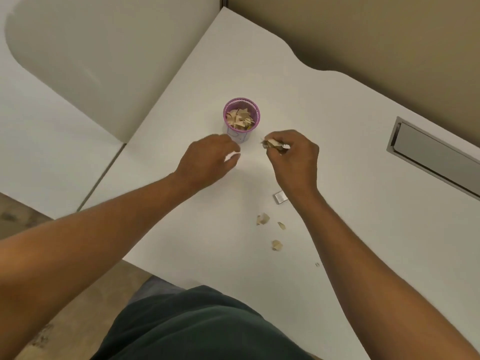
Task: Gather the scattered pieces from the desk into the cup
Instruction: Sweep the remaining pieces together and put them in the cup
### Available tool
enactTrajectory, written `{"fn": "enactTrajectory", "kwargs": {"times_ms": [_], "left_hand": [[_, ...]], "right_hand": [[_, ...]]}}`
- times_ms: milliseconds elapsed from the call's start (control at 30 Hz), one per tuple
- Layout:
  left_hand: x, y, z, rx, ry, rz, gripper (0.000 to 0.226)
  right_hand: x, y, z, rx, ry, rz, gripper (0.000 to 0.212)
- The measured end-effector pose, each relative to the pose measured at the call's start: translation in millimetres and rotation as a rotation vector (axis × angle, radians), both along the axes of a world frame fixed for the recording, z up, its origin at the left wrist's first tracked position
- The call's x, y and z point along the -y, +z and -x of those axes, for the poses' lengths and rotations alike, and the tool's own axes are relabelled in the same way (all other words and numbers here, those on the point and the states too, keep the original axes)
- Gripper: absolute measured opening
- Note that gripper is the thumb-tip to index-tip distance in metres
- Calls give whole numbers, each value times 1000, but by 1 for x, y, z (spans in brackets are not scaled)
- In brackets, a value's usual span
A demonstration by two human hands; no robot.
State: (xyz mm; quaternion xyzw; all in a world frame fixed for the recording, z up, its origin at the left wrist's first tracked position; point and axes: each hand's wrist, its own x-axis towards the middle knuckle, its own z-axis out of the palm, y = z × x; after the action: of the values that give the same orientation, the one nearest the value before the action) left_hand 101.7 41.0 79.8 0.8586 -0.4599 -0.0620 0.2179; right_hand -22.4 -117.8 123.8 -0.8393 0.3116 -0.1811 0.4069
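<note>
I look down from the head camera at a white desk [337, 126] with both bare forearms reaching forward. Starting at the left: my left hand [205, 162] rests low over the desk, knuckles up, its fingers curled inward and bunched together; the fingertips [233, 154] touch or nearly touch the surface, and I cannot tell whether they pinch anything. Just beyond those fingertips, touching or almost touching them, stands the cup [241, 118] — a small upright pot with a purple mesh rim, already well filled with tan paper pieces [240, 119].

Moving right, past a bare gap of desk, my right hand [293, 157] hovers at about the same height as the left. Its thumb and fingers are pressed together on a small bundle of tan scraps [272, 144], which sticks out from the fingertips toward the cup, near its right side but not over its mouth.

Nearer to me than the right hand's fingers, beside the wrist, lies a small flat grey square [280, 198]. Closer still lie three loose tan scraps — one [263, 219] nearest the square, a smaller one [281, 225] just right of it, and a third [277, 245] closest to my body. Well to the right of both hands, a grey recessed slot [431, 157] is set into the desk
</note>
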Motion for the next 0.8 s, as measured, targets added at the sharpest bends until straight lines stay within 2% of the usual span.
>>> {"fn": "enactTrajectory", "kwargs": {"times_ms": [133, 200, 300, 433, 467, 600, 733, 800], "left_hand": [[-24, -36, 15, -95, -171, -366, 55], [-29, -47, 18, -119, -209, -476, 65], [-31, -55, 23, -109, -237, -506, 65], [-29, -55, 25, -158, -205, -512, 63], [-27, -54, 26, -160, -201, -510, 62], [-23, -52, 25, -133, -206, -501, 57], [-21, -52, 23, -121, -217, -529, 59], [-19, -51, 24, -120, -223, -562, 61]], "right_hand": [[17, 0, -73, -212, 207, 261, 28], [19, -5, -99, -344, 331, 414, 29], [21, -17, -124, -531, 498, 586, 25], [17, -28, -142, -790, 560, 523, 16], [15, -30, -145, -806, 554, 513, 12], [14, -31, -151, -874, 522, 469, 32], [19, -19, -145, -751, 557, 490, 31], [25, -5, -140, -701, 554, 435, 31]]}}
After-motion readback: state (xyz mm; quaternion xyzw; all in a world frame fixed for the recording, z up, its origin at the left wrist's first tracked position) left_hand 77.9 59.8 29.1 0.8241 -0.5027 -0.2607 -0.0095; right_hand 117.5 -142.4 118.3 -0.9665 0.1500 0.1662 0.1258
